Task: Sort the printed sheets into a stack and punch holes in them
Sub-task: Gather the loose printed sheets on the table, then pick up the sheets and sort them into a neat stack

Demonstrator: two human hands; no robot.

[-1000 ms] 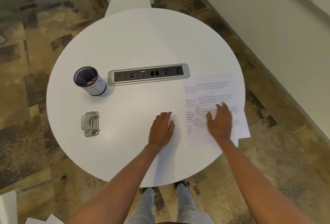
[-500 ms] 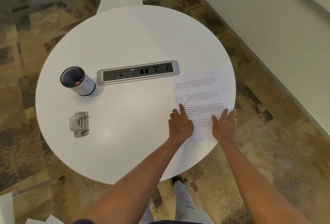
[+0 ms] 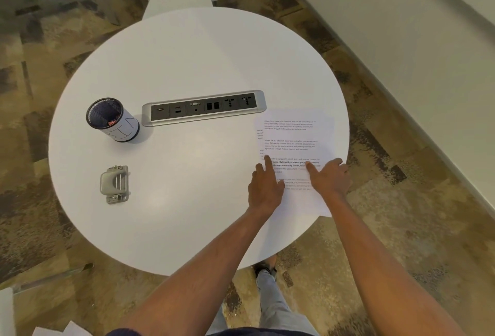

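Printed sheets [image 3: 294, 143] lie gathered into a rough stack at the right edge of a round white table [image 3: 187, 62], their near corner overhanging the rim. Slivers of lower pages still poke out along the left side, so the pile is not yet squared. The left hand [image 3: 263, 188] rests flat on the stack's left edge, forefinger stretched onto the text; its grip is wide, closed on nothing. The right hand [image 3: 330, 177] presses the right half of the top page, fingers spread, grip likewise wide and holding nothing.

By the look of it, sorting is nearly finished; aligning the edges and all of the punching remain. The metal punch [image 3: 115, 184] sits untouched, well apart at the table's left. Behind it stands a mesh cup [image 3: 112, 120] wrapped in white paper with hand-drawn marks too unclear to read; a small red-labelled item lies inside. A socket strip [image 3: 203, 108] is set into the table's centre, just beside the stack's far corner.

The pages carry repeated paragraphs beginning "Village life is a peaceful"; a bold line includes "Defined by a slower pace". The rest is too small to make out.
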